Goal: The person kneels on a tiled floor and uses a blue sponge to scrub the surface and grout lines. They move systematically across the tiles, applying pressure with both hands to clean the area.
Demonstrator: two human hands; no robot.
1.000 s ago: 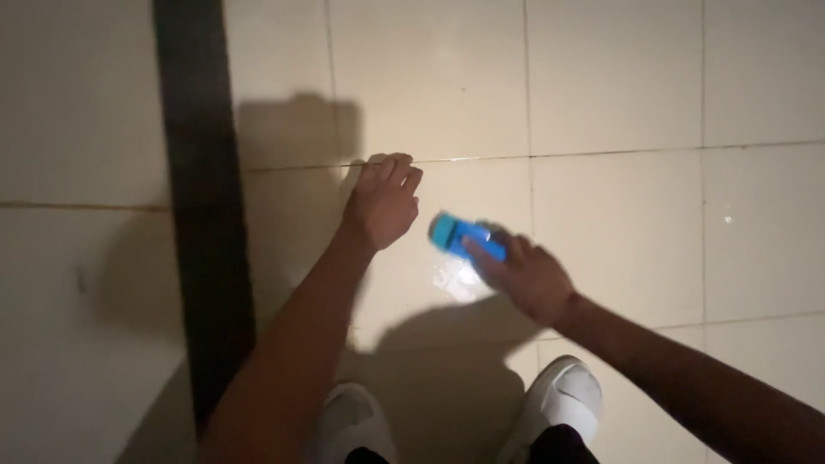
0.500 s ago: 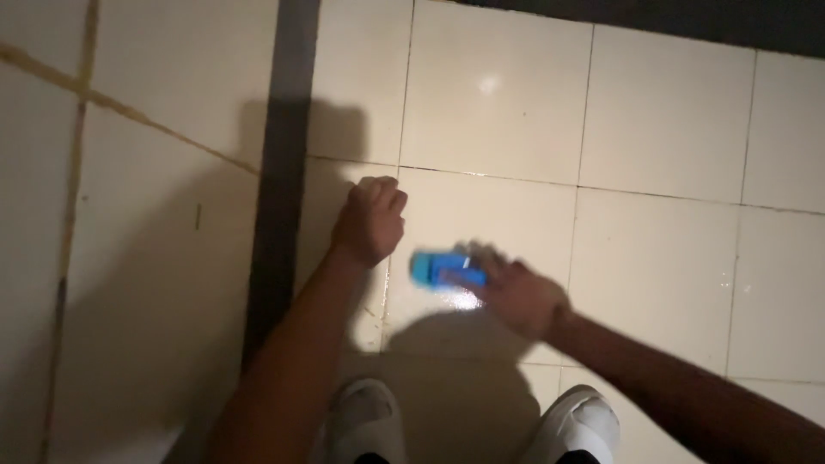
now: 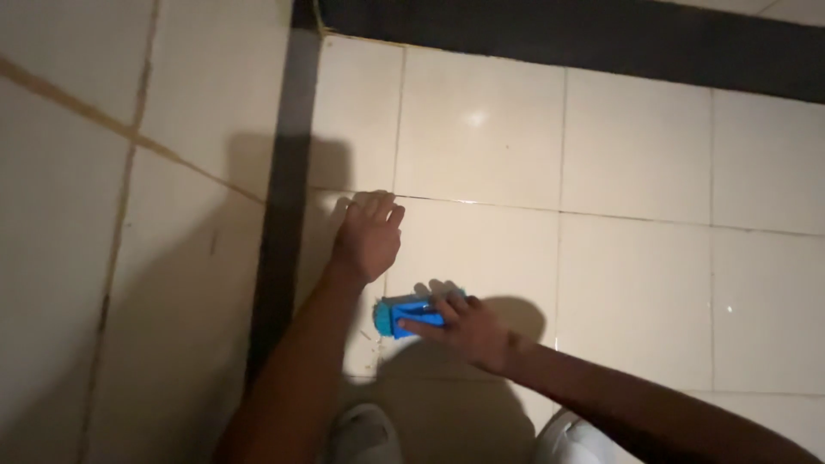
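Lower centre of frame: right hand (image 3: pixel 468 331) lies over a blue scrubbing brush (image 3: pixel 404 314), fingers curled across its back and closed on it, pressing it down onto the cream floor tile (image 3: pixel 636 283). The brush sits just below and right of the left hand (image 3: pixel 369 236), close but not touching.

Left hand: flat on the tile, fingers together and slightly bent, palm down, holding nothing; it looks like a prop for body weight.

The brush: bright blue plastic body, blocky and short, paler strip along its left end, probably bristles, though blurred. Judged light and rigid, no give in the body; likely slick if the tile is wet, and glints on the floor suggest dampness, not certain. Best hold is over the top of the back, fingers wrapping the long sides, as now.

Around: dark tile strip (image 3: pixel 279 258) runs down at left, dark band (image 3: pixel 601 43) across the top; two white shoes (image 3: pixel 365 434) at bottom edge.
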